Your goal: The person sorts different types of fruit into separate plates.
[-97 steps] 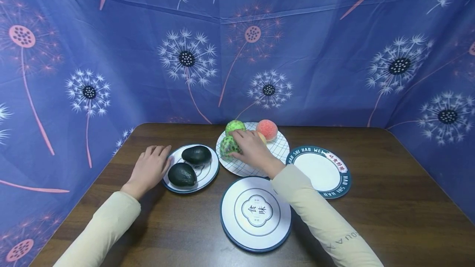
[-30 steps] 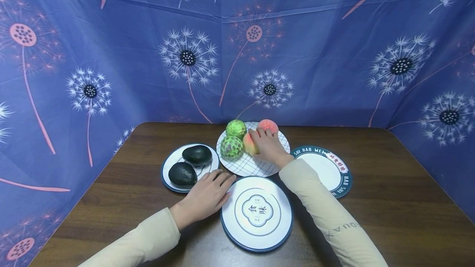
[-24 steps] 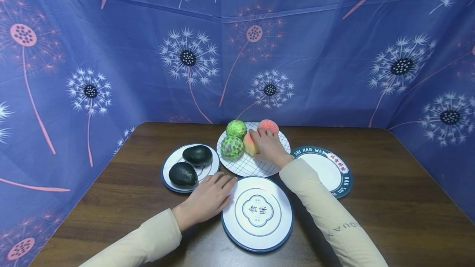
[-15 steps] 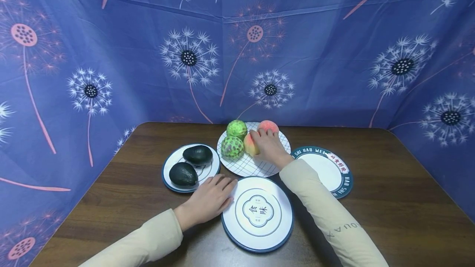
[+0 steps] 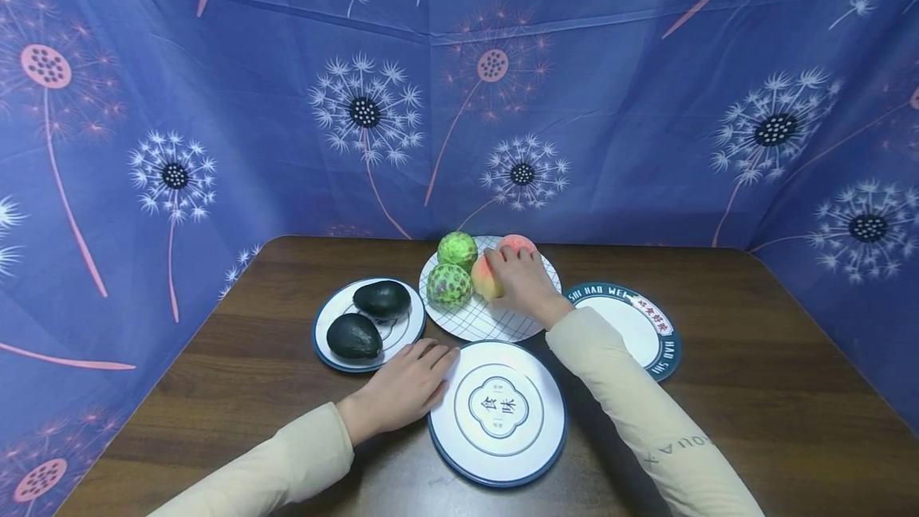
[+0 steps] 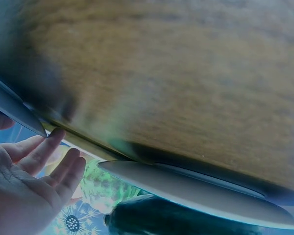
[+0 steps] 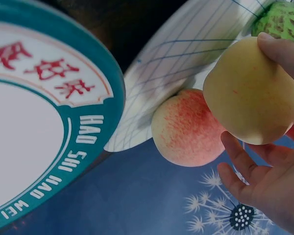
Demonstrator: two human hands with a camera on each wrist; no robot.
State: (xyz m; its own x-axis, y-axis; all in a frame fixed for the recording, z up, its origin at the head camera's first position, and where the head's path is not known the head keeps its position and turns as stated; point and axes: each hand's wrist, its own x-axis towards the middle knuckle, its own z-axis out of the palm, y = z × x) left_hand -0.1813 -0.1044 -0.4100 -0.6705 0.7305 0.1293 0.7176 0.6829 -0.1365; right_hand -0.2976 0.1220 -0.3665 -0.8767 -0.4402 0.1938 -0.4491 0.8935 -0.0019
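Observation:
My right hand point(image 5: 527, 284) grips a yellow-pink peach point(image 7: 250, 93), thumb on one side and fingers on the other in the right wrist view. Whether the peach touches the white grid-patterned plate point(image 5: 495, 325) is unclear. A redder peach point(image 7: 188, 129) lies behind it, partly covered by my hand in the head view. On the same plate sit two green bumpy fruits, a plain one point(image 5: 457, 249) and a dark-spotted one point(image 5: 449, 286). My left hand point(image 5: 402, 381) rests at the left rim of the near blue-rimmed plate point(image 5: 498, 453), fingers loosely extended.
Two dark avocados point(image 5: 355, 336) lie on a blue-rimmed plate point(image 5: 326, 301) at the left. A teal-rimmed plate point(image 5: 668, 357) with lettering stands at the right, partly behind my right sleeve. The wooden table point(image 5: 761, 389) ends at a blue dandelion-print cloth point(image 5: 617, 182).
Since the oldest frame, my right hand has moved right from the green fruits onto the yellow-pink peach. My left hand has moved right from the avocado plate to the near plate's rim.

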